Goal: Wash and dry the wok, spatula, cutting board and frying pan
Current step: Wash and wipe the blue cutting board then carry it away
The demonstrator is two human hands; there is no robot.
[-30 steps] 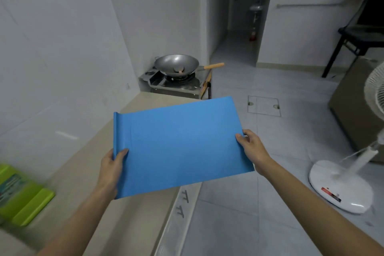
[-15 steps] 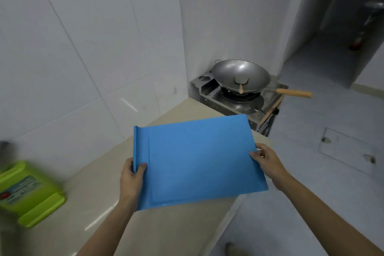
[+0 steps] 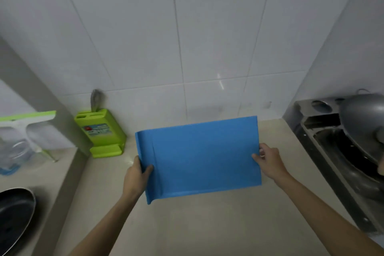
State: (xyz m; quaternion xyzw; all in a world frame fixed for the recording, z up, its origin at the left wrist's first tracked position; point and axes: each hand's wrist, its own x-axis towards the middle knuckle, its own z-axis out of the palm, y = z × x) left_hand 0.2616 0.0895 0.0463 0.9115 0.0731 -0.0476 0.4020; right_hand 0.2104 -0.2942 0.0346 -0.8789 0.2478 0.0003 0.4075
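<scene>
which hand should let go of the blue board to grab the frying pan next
Left, probably. The left hand grips the cutting board on the side nearest the frying pan; the right hand sits toward the wok.

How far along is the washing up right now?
Done: nothing shows as finished. In hand: the blue cutting board, gripped at its short ends by the left hand and the right hand over the counter. Left, apparently: the wok on the stove, the frying pan; no spatula visible.
</scene>
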